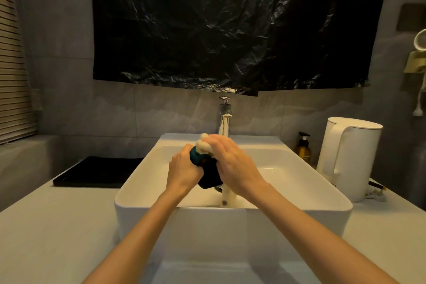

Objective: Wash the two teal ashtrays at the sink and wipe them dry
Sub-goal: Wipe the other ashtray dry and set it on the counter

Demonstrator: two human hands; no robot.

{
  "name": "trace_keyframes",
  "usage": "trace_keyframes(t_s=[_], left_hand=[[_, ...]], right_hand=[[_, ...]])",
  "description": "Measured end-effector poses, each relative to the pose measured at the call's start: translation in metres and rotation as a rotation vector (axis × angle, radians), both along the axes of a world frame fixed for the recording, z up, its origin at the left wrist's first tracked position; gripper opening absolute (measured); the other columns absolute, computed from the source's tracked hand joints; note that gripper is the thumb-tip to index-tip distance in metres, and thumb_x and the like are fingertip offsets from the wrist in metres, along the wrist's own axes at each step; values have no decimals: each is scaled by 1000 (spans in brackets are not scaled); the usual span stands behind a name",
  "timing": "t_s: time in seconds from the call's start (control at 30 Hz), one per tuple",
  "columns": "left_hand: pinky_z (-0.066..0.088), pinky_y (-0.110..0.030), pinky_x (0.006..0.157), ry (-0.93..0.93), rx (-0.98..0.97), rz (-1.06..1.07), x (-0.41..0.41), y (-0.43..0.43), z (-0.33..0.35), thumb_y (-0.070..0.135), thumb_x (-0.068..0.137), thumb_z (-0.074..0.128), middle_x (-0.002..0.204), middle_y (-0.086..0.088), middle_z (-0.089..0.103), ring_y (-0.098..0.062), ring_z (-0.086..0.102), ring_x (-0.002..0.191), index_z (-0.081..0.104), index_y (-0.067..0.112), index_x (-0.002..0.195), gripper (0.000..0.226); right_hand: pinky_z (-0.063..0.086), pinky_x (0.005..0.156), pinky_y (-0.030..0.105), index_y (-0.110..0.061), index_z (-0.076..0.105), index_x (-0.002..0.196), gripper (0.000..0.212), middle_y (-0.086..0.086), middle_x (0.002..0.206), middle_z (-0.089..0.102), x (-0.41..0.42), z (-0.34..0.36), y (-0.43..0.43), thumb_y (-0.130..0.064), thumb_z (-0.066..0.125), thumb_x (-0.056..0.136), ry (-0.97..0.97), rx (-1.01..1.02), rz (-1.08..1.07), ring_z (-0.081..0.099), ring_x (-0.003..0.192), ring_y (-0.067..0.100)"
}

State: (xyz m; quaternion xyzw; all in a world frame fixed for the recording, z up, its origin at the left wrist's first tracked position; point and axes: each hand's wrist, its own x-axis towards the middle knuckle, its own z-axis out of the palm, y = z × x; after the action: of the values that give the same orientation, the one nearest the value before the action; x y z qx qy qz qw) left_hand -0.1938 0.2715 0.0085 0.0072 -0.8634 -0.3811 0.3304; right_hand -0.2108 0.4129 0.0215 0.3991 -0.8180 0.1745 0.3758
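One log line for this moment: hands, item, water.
left hand: holds teal ashtray | right hand: rubs it with pale sponge | over sink | water: running

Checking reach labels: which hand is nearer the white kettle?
Right. The right hand is over the sink, on the kettle's side; the left hand, holding the teal ashtray, is farther left.

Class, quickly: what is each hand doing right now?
Left hand: closed, holding the teal ashtray.
Right hand: closed, pressing a pale cloth on it.
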Motion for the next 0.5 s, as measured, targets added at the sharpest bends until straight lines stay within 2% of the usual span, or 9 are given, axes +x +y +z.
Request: trace_keyframes(t_s=[0.07,0.13,0.2,0.27,0.37,0.43,0.5], left_hand=[[31,-23,53,-11,-13,1,2,0,1,4,78,59,84,-5,63,-24,54,75,54,13,92,18],[35,-27,59,3,-24,-4,1,2,1,6,78,57,89,-7,67,-28,58,80,56,13,94,17],[37,-28,64,10,-17,-2,2,4,1,9,78,56,93,-6,68,-29,60,86,59,13,99,21],[36,-28,62,0,8,17,2,2,2,6,78,56,91,-6,67,-27,57,81,58,12,98,21],[32,-24,56,-6,29,17,4,0,3,5,80,60,83,-4,61,-23,53,74,54,12,94,17],[37,-28,60,5,6,10,4,2,3,3,78,58,84,-6,64,-30,58,80,56,12,94,18],[39,-29,63,12,-16,11,5,5,3,3,78,56,91,-8,68,-31,60,84,60,10,99,22]], right_hand=[[47,94,39,-12,44,135,50,7,136,47,4,-5,-4,-18,33,87,-34,-48,-19,45,118,25],[40,100,39,-7,50,128,46,11,131,50,11,-7,-15,-17,34,87,11,43,19,46,116,30],[38,102,36,-8,53,125,39,9,129,52,7,-4,-15,-15,37,90,73,117,70,47,116,29],[40,99,31,-15,47,131,39,4,135,47,1,-3,-6,-18,40,93,32,53,74,44,120,21],[43,100,31,-23,38,136,43,-1,139,40,-1,-10,1,-31,30,95,-8,-66,41,39,123,15],[39,102,30,-16,45,133,44,4,135,45,2,-8,-9,-27,32,92,17,-26,42,41,121,18],[42,99,32,-9,56,123,40,6,126,56,1,-3,-18,-18,38,88,87,56,59,49,115,23]])
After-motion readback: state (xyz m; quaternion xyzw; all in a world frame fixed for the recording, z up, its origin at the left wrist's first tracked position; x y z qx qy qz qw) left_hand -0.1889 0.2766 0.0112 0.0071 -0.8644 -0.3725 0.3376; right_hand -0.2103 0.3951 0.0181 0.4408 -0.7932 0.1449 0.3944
